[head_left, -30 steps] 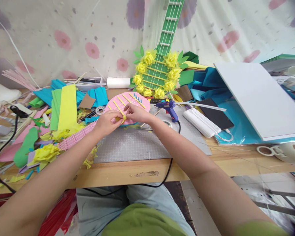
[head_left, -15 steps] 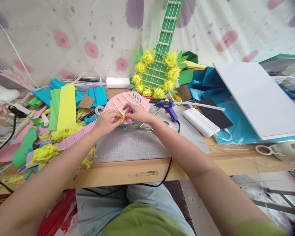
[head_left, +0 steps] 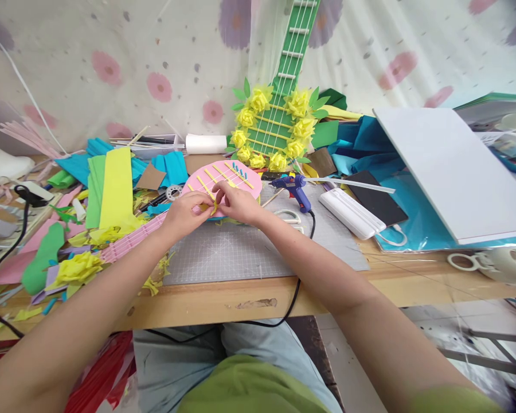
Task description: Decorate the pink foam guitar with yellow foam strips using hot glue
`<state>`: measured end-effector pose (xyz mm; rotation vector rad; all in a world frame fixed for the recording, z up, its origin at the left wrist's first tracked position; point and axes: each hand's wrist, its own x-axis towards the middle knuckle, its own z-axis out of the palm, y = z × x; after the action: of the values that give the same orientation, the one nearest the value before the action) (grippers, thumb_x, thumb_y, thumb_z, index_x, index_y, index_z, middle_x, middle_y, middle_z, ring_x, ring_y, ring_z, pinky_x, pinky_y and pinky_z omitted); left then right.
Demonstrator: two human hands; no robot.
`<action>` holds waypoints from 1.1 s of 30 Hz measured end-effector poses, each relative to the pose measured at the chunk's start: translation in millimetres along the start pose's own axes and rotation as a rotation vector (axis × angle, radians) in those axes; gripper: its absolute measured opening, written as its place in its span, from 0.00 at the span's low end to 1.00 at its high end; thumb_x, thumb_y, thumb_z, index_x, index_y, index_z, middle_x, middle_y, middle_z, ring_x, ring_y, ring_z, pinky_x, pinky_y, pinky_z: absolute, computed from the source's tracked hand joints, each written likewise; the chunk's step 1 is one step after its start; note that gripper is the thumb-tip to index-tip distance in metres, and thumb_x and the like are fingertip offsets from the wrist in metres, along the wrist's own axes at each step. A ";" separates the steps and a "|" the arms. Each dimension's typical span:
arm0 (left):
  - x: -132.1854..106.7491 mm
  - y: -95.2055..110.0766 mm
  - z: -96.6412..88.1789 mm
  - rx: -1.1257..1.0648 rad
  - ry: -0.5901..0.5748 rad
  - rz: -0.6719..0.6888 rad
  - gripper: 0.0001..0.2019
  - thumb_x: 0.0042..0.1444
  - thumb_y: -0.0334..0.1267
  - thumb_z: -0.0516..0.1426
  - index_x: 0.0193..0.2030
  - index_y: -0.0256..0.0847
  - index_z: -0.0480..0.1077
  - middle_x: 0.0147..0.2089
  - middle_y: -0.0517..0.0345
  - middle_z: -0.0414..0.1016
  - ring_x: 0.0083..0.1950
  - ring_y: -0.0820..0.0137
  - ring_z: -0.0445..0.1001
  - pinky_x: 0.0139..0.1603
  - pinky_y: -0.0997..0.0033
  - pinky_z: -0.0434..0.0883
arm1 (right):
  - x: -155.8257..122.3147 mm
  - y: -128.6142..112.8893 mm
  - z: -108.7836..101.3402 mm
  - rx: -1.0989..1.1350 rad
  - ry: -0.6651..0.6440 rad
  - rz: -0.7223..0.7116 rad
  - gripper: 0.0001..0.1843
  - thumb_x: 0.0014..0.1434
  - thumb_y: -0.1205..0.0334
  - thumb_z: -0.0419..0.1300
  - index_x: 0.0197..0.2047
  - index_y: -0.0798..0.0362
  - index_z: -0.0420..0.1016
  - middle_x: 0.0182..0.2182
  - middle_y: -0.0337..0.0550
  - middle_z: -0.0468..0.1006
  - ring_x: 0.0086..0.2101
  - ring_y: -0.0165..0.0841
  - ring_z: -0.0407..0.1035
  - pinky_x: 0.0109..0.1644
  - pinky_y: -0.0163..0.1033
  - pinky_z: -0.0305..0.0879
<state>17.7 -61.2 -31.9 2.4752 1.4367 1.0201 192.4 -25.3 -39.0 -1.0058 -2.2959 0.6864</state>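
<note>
My left hand [head_left: 190, 210] pinches a small strip of yellow crepe paper [head_left: 215, 207], its thumb and fingers pressed together. From the other side, my right hand [head_left: 237, 203] closes its fingertips on the same strip. Both are over the lower body of a pink craft guitar [head_left: 193, 174], with yellow bars, white strings and small blue pegs. Its pink neck [head_left: 133, 234] runs out to the left, partly behind my left forearm. A grey cutting mat [head_left: 227, 261] lies underneath.
A purple glue gun [head_left: 296, 189] with a black cord lies right of my hands, near white-handled scissors [head_left: 288, 217] and a white power bank [head_left: 350, 213]. A green flowered guitar [head_left: 270, 129] leans behind. Paper scraps and a yellow paper flower [head_left: 78, 268] crowd the left.
The fingers of my right hand have shifted slightly at the yellow strip, and the right forearm has dropped a little, uncovering more of the scissors' handles. My left hand stays nearly still.
</note>
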 end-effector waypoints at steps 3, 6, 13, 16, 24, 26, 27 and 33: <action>0.5 0.9 -0.3 -0.001 -0.008 -0.004 0.08 0.51 0.41 0.54 0.27 0.42 0.71 0.35 0.56 0.78 0.40 0.67 0.76 0.45 0.65 0.71 | 0.5 -0.5 1.9 -0.022 -0.009 0.016 0.16 0.52 0.65 0.54 0.46 0.49 0.59 0.39 0.37 0.76 0.31 0.29 0.67 0.33 0.34 0.54; 0.6 1.6 0.1 -0.004 -0.013 -0.003 0.08 0.51 0.40 0.54 0.27 0.42 0.71 0.35 0.55 0.78 0.40 0.68 0.76 0.46 0.66 0.71 | 1.2 0.3 3.3 -0.030 -0.004 0.029 0.17 0.51 0.66 0.54 0.46 0.49 0.59 0.39 0.37 0.76 0.31 0.29 0.67 0.33 0.34 0.55; 0.4 0.9 -0.5 -0.007 -0.016 0.008 0.08 0.51 0.39 0.54 0.28 0.41 0.71 0.35 0.55 0.78 0.40 0.68 0.76 0.46 0.66 0.71 | 2.3 -1.6 3.0 -0.009 -0.015 0.041 0.18 0.51 0.67 0.54 0.46 0.49 0.59 0.39 0.36 0.76 0.32 0.29 0.68 0.33 0.34 0.55; 0.9 0.2 -1.3 0.005 -0.020 0.004 0.08 0.52 0.39 0.53 0.28 0.41 0.71 0.35 0.55 0.78 0.40 0.68 0.75 0.46 0.66 0.71 | 2.3 -3.3 3.3 -0.003 -0.013 0.059 0.19 0.51 0.67 0.55 0.47 0.48 0.58 0.38 0.36 0.76 0.32 0.29 0.68 0.34 0.34 0.55; 2.4 5.0 -3.8 -0.004 -0.013 0.008 0.08 0.51 0.40 0.54 0.28 0.41 0.72 0.35 0.55 0.78 0.40 0.68 0.75 0.47 0.66 0.71 | 0.0 4.0 -0.7 0.212 0.057 0.059 0.22 0.47 0.65 0.58 0.46 0.50 0.57 0.35 0.35 0.74 0.29 0.26 0.65 0.34 0.34 0.59; 4.1 3.7 -7.2 0.004 0.007 -0.015 0.07 0.51 0.39 0.54 0.29 0.41 0.72 0.36 0.56 0.78 0.41 0.68 0.75 0.47 0.66 0.71 | -2.3 11.1 -6.4 0.273 0.130 0.066 0.22 0.46 0.68 0.56 0.46 0.50 0.57 0.34 0.35 0.72 0.28 0.26 0.64 0.34 0.34 0.60; 5.2 2.4 -9.3 0.016 0.026 -0.033 0.07 0.51 0.39 0.54 0.29 0.42 0.72 0.36 0.56 0.79 0.41 0.68 0.75 0.48 0.66 0.71 | -4.1 15.3 -9.8 0.293 0.174 0.085 0.22 0.46 0.69 0.55 0.46 0.50 0.57 0.34 0.35 0.71 0.27 0.25 0.64 0.34 0.34 0.60; 14.1 -4.2 -18.8 0.035 0.177 -0.174 0.06 0.51 0.38 0.54 0.31 0.41 0.72 0.38 0.57 0.77 0.41 0.69 0.74 0.44 0.70 0.72 | -27.4 40.2 -29.9 0.312 0.393 0.269 0.16 0.46 0.67 0.54 0.41 0.50 0.60 0.30 0.35 0.68 0.27 0.26 0.62 0.34 0.36 0.60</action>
<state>8.1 -52.0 -12.0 2.2816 1.6996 1.2122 247.6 -15.7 -50.0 -1.1861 -1.6753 0.8391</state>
